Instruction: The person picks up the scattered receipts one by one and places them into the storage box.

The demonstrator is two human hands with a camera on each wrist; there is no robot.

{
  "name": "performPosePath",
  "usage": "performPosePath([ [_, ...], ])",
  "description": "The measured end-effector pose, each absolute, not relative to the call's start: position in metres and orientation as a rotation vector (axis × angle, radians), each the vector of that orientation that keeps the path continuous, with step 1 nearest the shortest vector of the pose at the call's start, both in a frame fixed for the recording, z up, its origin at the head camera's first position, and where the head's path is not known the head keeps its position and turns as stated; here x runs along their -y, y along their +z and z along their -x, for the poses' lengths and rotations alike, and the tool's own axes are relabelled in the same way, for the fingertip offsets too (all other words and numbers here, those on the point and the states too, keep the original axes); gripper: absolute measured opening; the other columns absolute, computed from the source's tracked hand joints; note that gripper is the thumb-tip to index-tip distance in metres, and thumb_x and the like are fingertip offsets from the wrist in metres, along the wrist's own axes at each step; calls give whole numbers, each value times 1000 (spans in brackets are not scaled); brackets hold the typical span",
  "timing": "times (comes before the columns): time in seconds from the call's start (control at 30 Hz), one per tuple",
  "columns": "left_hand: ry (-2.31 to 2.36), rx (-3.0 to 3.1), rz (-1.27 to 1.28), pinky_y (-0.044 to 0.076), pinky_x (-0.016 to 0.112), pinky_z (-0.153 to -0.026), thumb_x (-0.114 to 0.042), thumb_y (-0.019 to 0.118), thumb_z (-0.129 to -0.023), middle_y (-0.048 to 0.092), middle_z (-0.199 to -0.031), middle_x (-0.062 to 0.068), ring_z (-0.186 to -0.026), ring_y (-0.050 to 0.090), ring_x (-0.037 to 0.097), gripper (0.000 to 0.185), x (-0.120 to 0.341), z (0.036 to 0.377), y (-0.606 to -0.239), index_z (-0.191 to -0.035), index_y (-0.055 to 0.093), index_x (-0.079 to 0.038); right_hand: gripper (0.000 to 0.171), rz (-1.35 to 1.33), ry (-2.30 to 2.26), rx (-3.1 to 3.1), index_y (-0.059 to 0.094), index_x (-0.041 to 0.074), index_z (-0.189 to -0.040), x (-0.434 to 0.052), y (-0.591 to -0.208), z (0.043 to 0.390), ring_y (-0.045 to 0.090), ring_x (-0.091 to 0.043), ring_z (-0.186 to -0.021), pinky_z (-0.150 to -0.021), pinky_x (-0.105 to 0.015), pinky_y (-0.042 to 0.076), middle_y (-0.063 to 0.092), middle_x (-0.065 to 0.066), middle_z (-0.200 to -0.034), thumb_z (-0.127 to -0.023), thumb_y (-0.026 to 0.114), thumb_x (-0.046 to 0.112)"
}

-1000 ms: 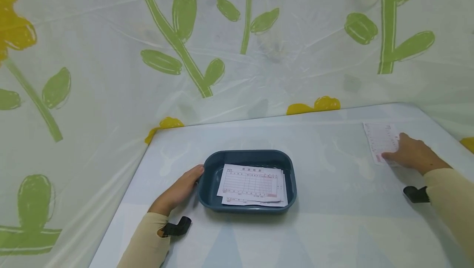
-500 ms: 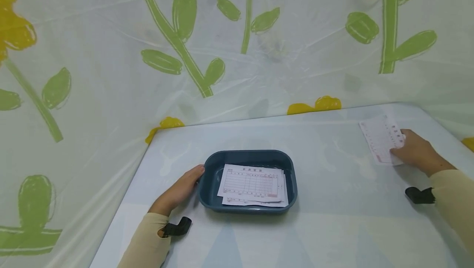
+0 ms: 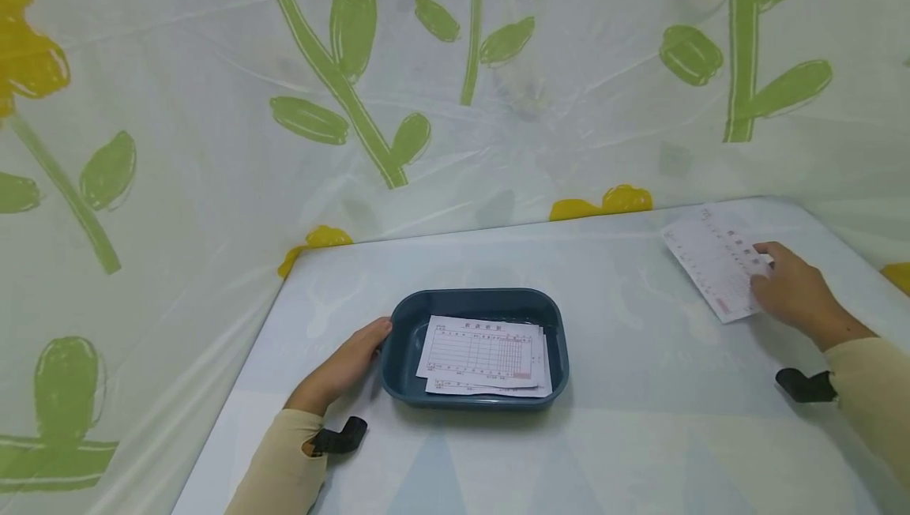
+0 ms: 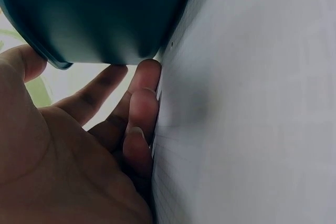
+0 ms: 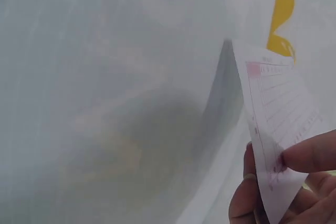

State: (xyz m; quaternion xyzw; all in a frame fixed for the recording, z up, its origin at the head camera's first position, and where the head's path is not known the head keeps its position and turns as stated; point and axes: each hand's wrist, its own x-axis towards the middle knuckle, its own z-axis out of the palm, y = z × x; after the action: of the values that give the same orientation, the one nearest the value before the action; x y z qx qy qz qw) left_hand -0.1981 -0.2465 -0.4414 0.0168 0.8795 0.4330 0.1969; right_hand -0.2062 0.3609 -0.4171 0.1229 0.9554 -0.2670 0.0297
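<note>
A dark blue-green plastic tray sits on the table, with several printed receipts lying in it. Against its left side rests my left hand. In the left wrist view, the thumb touches the rim of the tray and the loosely extended fingers lie at its outer wall near the table. At the far right, my right hand pinches one white receipt by its edge. The right wrist view has the receipt held between thumb and fingers, its free end tilted up off the table.
The table has a pale, faintly patterned cover. Behind it and to the left hangs a white curtain with yellow flowers and green leaves. Both wrists carry black camera mounts.
My right hand has lifted the receipt from the table and turned it, with its free end swinging left. My left hand and the tray stay where they were.
</note>
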Motion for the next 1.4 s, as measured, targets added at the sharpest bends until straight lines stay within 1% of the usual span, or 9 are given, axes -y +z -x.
performPosePath([
  [0.23,1214,-2480,-33,16,59,-123,-63,28,-103,23,-166,12,-155,15,36,78,247,200,-446,-159,25,-9,62,-351,-923,-2972,11,-12,-153,-343,-409,200,37,-58,-118,-87,-69,42,27,-47,-143,-99,34,9],
  [0.4,1222,-2484,-66,20,59,-122,-57,27,-105,26,-165,14,-154,19,38,72,246,198,-443,-158,27,-8,61,-284,-977,-2990,12,-11,-153,-330,-404,197,39,-55,-117,-85,-68,43,28,-45,-144,-101,34,11],
  [0.63,1244,-2458,-95,28,58,-120,-47,27,-107,38,-159,10,-146,34,36,58,247,200,-442,-154,37,-16,60,-155,-1007,-2995,16,-9,-154,-308,-396,192,46,-52,-112,-75,-54,49,32,-44,-144,-102,35,13],
  [0.8,1251,-2443,-74,27,60,-119,-47,29,-106,40,-158,8,-142,38,34,55,249,202,-444,-153,39,-21,58,-105,-1025,-2998,18,-5,-154,-288,-387,187,47,-51,-113,-75,-51,50,32,-41,-147,-102,36,13],
  [1.0,1243,-2443,-66,26,62,-118,-49,29,-105,39,-158,8,-139,39,35,57,250,202,-445,-154,38,-21,55,7,-1044,-3022,23,-5,-153,-266,-378,181,51,-44,-102,-66,-34,48,40,-38,-140,-103,37,11],
  [1.1,1240,-2442,-71,26,62,-118,-50,29,-105,39,-158,8,-139,39,35,57,250,202,-444,-154,38,-21,54,51,-1042,-3018,25,-3,-153,-256,-374,177,51,-44,-103,-69,-38,51,41,-38,-141,-103,39,12],
  [1.23,1239,-2441,-75,28,61,-118,-49,29,-105,41,-157,8,-138,40,34,56,251,202,-444,-153,39,-21,53,136,-1058,-3023,29,-1,-152,-239,-370,171,53,-44,-106,-77,-50,55,43,-36,-142,-103,42,10],
  [1.33,1244,-2445,-93,30,58,-117,-46,29,-106,45,-153,7,-137,42,32,54,251,203,-445,-152,41,-21,51,209,-1077,-3024,32,1,-151,-226,-367,166,55,-39,-101,-72,-41,54,49,-32,-137,-102,45,8],
  [1.4,1245,-2449,-114,31,56,-116,-45,29,-106,47,-152,7,-136,42,31,53,252,203,-445,-151,42,-20,51,259,-1094,-3021,34,1,-150,-218,-366,163,56,-35,-97,-70,-32,49,52,-29,-133,-101,47,6],
])
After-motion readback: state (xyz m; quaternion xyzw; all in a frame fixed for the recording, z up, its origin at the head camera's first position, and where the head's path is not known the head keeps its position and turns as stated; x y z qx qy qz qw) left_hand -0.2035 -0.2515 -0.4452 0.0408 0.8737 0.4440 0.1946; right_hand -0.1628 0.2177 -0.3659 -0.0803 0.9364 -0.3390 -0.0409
